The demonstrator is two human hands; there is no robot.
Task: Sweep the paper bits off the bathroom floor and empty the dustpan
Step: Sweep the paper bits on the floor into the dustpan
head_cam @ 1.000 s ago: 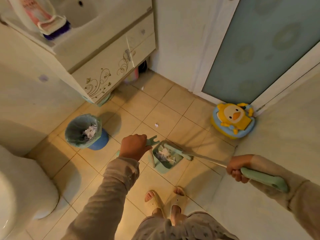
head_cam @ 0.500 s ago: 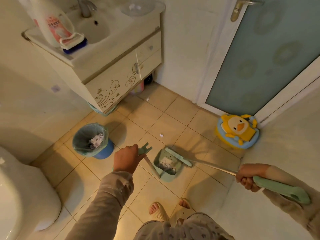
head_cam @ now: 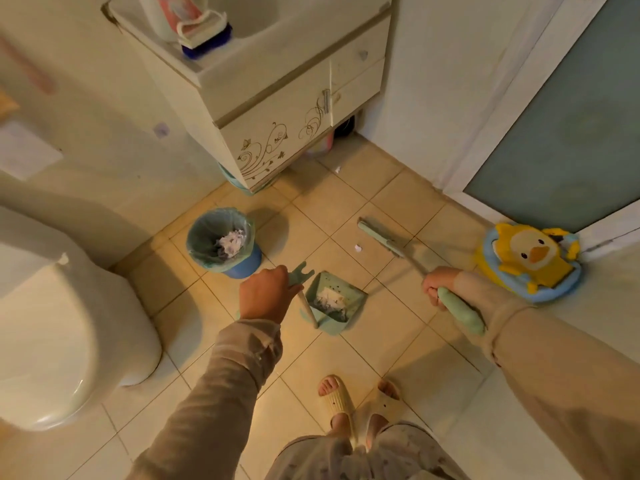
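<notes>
A mint-green dustpan rests on the tiled floor with white paper bits inside. My left hand is shut on the top of its upright handle. My right hand is shut on the green broom handle. The broom head is out on the floor, beyond and to the right of the dustpan, apart from it. One paper bit lies just left of the broom head. Another paper bit lies near the cabinet.
A blue bin with a green liner holds paper, left of the dustpan. A toilet stands at the left, a sink cabinet at the back. A yellow duck potty seat leans by the glass door. My slippered feet are below.
The broom head has swung away from the dustpan mouth to the far right, past the loose paper bit. My right hand has come closer in. The dustpan has stayed put.
</notes>
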